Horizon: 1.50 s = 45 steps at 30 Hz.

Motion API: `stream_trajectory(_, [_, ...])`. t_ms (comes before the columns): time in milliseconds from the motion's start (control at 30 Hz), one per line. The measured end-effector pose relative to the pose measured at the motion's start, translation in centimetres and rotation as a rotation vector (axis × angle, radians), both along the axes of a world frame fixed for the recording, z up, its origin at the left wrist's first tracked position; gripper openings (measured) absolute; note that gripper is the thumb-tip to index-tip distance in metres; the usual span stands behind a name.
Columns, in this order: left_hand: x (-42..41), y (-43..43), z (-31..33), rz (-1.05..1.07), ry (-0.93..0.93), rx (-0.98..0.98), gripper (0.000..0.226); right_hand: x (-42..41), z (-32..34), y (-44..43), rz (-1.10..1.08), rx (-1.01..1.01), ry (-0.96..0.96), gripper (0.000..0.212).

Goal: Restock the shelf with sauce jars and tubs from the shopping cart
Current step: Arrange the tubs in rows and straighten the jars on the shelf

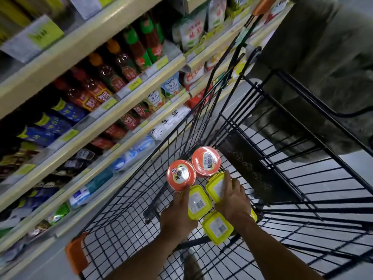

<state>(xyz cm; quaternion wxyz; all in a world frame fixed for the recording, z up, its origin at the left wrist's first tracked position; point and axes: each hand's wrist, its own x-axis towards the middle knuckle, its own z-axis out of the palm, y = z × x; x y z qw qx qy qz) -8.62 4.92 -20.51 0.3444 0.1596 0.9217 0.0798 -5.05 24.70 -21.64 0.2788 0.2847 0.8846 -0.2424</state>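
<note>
Aisle, grey floor [46,265]; stocked shelf [66,47] at 10 o'clock. Wire shopping cart [75,253] holds orange-lidded jars [181,174] and yellow tubs [198,202]. Right grip [234,197] grasps rear tub [215,186]; left grip [177,215]: cannot tell.

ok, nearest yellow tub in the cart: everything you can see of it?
The nearest yellow tub is a rounded-rectangle container with a bright yellow, plastic-looking lid carrying a white label with a barcode. It is closed and sits lid up on the wire floor of the cart. The right wrist covers its far right corner; contact cannot be confirmed. A second yellow tub lies beyond it.
</note>
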Motion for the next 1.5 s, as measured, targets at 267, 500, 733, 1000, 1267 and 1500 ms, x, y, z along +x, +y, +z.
stream_trajectory(267, [0.3, -4.1, 2.3, 0.083, -0.097, 0.237, 0.121, 1.3, 1.8, 0.0, -0.056, -0.121, 0.048, 0.133])
stream_trajectory(500, [1.5, -9.3, 6.1, 0.157, -0.095, 0.399, 0.12, 3.9, 6.4, -2.0, -0.158, -0.098, 0.161, 0.124])
stream_trajectory(733, [3.6, -16.1, 12.2, 0.258, -0.036, 0.518, 0.114, 4.1, 14.7, -6.3, -0.137, -0.186, 0.331, 0.125])
stream_trajectory(1000, [7.5, -26.9, 19.1, 0.44, 0.137, 0.693, 0.114, 4.3, 25.1, -14.9, 0.048, -0.274, 0.507, 0.114])
stream_trajectory(1267, [16.0, -41.7, 27.7, 0.691, 0.378, 0.897, 0.105, 8.3, 34.7, -30.4, 0.22, -0.447, 0.663, 0.094])
stream_trajectory(1500, [26.4, -57.1, 33.2, 0.941, 0.593, 0.977, 0.105, 12.2, 38.8, -46.6, 0.387, -0.625, 0.694, 0.11])
